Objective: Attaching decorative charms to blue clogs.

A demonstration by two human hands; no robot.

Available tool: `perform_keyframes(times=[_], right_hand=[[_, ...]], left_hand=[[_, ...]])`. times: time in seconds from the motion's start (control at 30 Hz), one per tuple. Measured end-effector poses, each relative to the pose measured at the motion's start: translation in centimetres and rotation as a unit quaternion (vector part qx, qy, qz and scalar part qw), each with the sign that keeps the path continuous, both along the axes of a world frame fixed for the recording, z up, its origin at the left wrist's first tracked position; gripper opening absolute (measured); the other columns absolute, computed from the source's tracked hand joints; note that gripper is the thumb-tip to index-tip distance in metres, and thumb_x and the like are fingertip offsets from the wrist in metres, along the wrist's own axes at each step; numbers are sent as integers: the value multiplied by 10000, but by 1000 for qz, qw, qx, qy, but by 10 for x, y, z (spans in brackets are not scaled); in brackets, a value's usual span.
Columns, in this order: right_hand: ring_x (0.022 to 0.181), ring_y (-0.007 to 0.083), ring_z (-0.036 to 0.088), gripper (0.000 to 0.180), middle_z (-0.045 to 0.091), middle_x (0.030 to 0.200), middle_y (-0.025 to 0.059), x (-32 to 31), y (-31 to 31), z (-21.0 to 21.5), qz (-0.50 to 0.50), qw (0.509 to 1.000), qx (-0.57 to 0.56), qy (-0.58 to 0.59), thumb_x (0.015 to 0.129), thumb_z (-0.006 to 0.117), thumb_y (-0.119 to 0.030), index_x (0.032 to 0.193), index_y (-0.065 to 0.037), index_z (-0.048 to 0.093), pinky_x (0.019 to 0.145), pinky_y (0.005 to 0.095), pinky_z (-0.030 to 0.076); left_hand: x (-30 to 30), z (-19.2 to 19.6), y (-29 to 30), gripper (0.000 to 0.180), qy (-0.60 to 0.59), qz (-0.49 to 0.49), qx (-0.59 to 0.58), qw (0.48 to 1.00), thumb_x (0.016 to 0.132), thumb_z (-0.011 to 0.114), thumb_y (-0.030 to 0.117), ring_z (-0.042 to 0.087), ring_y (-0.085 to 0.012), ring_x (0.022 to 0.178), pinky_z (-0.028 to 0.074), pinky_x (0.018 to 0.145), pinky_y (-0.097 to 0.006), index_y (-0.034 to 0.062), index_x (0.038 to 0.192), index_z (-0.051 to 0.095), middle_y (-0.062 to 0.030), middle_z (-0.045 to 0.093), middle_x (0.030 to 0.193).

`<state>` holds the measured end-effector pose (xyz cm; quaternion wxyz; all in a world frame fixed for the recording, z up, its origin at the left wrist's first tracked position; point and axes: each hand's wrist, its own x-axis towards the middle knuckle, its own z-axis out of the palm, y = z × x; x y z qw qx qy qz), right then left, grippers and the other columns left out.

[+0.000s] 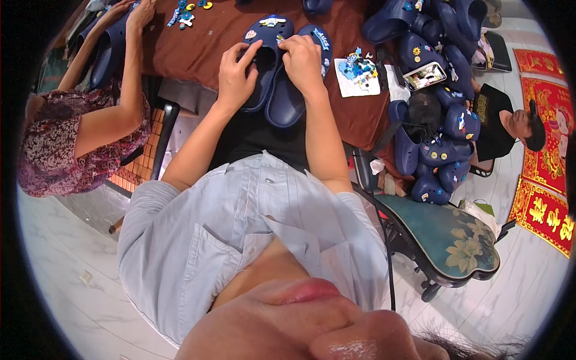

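Observation:
In front of me a navy blue clog (273, 29) stands with its toe pointing away, its upper dotted with colourful shoe charms. The fingers of my left hand (237, 77) are at the left rim of its upper, index fingertip touching it. My right hand (302, 63) pinches the right side of the same upper, close to a small yellow and dark charm (280, 39); its thumb is hidden. Against my right hand lies a second navy clog (287, 102), with charms and a blue lettered piece on its upper. Both heels lean toward my lap.
Loose charms lie on a white sheet (358, 77) on the brown cloth (351, 117). Navy clogs (420, 51) are piled at the right around a phone (425, 76). At left, a co-worker's arms (114, 120) reach to another clog (108, 60). A floral chair (444, 237) stands right.

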<state>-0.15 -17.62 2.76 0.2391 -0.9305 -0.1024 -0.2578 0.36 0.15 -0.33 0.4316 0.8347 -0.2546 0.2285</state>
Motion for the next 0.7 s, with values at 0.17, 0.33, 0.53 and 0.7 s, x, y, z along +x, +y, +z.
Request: perform_keyframes(times=[0.17, 0.33, 0.53, 0.7], right_hand=[[932, 264, 604, 158, 683, 900, 64, 4, 0, 2, 1, 1000, -9, 15, 722, 639, -18, 845, -52, 732, 818, 411, 449], [903, 272, 603, 126, 676, 868, 77, 8, 2, 5, -5, 999, -33, 20, 744, 616, -43, 801, -55, 728, 806, 423, 439], [907, 276, 603, 142, 680, 873, 80, 2, 2, 0, -20, 999, -35, 15, 766, 605, -47, 830, -59, 732, 809, 436, 435], [946, 260, 596, 161, 699, 949, 75, -11, -3, 2, -23, 1000, 10, -13, 779, 635, -73, 903, -60, 737, 869, 418, 418]], left_hand=[[0, 1, 0, 588, 10, 8, -2, 1000, 740, 628, -7, 553, -320, 1083, 452, 945, -403, 160, 1303, 597, -162, 567, 1172], [-1, 3, -2, 594, 14, 3, -1, 1000, 734, 624, -11, 552, -319, 1090, 454, 952, -405, 159, 1303, 596, -163, 565, 1173], [-3, 2, 0, 614, 20, -2, 5, 1000, 729, 619, -21, 547, -323, 1103, 444, 964, -409, 154, 1316, 583, -164, 561, 1177], [-4, 6, -1, 631, -7, -1, 10, 1000, 715, 630, -27, 532, -333, 1066, 446, 934, -429, 164, 1315, 583, -160, 557, 1139]])
